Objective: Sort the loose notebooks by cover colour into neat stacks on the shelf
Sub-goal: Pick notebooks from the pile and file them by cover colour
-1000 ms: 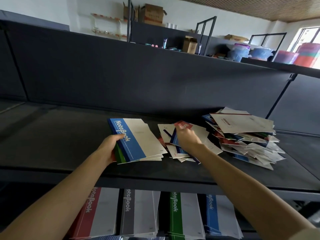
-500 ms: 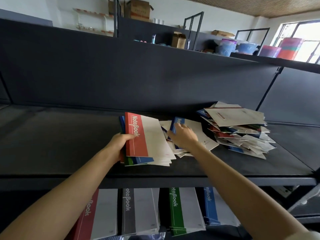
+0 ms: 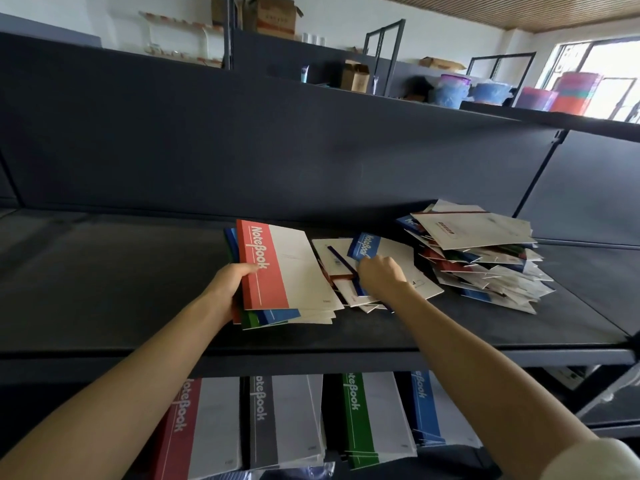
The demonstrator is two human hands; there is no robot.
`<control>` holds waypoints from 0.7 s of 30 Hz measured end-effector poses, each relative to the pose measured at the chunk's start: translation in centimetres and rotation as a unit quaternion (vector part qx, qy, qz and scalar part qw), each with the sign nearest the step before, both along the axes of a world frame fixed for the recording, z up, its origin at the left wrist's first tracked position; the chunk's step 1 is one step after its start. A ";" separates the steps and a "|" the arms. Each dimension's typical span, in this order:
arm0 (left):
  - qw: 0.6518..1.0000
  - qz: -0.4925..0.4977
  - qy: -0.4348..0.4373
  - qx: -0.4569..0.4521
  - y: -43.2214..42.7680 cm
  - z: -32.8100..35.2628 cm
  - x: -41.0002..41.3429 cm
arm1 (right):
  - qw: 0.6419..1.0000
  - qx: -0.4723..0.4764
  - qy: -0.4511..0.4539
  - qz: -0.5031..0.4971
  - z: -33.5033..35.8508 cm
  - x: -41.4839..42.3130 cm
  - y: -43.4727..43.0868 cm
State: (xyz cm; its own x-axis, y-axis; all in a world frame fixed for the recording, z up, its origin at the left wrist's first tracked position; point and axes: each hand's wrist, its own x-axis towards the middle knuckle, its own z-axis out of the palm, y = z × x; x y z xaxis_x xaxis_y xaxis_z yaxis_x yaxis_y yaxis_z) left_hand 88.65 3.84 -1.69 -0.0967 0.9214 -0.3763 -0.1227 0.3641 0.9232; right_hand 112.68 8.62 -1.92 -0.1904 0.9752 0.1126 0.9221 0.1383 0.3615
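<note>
My left hand (image 3: 227,289) grips the left edge of a small stack of notebooks (image 3: 298,310) on the dark shelf (image 3: 104,271); a red-spined notebook (image 3: 273,265) lies on top, with green and blue ones under it. My right hand (image 3: 379,273) pinches a blue-spined notebook (image 3: 365,244) that lies on a loose spread of notebooks (image 3: 349,292) in the middle. To the right sits a big untidy pile of notebooks (image 3: 481,261).
On the lower shelf stand sorted stacks: red (image 3: 194,427), grey (image 3: 280,420), green (image 3: 374,417) and blue (image 3: 436,407). A dark back panel (image 3: 277,150) rises behind the shelf. Boxes and coloured tubs sit on racks farther back.
A red-spined notebook came from the middle spread onto the stack in my left hand. My right hand then took hold of a blue-spined notebook in the spread. The camera shifted slightly.
</note>
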 end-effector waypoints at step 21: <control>0.997 0.001 -0.081 0.002 1.5 -0.9 1.3 | 0.988 -0.132 0.057 -0.063 0.2 2.4 -1.7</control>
State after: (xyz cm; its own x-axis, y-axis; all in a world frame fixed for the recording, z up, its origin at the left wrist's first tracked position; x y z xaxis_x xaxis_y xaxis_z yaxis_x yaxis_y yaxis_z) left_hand 89.95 5.30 -2.58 -0.0379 0.9228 -0.3834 -0.2711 0.3598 0.8927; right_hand 115.10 6.88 -1.72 -0.0655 0.9886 -0.1356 0.9705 0.0947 0.2216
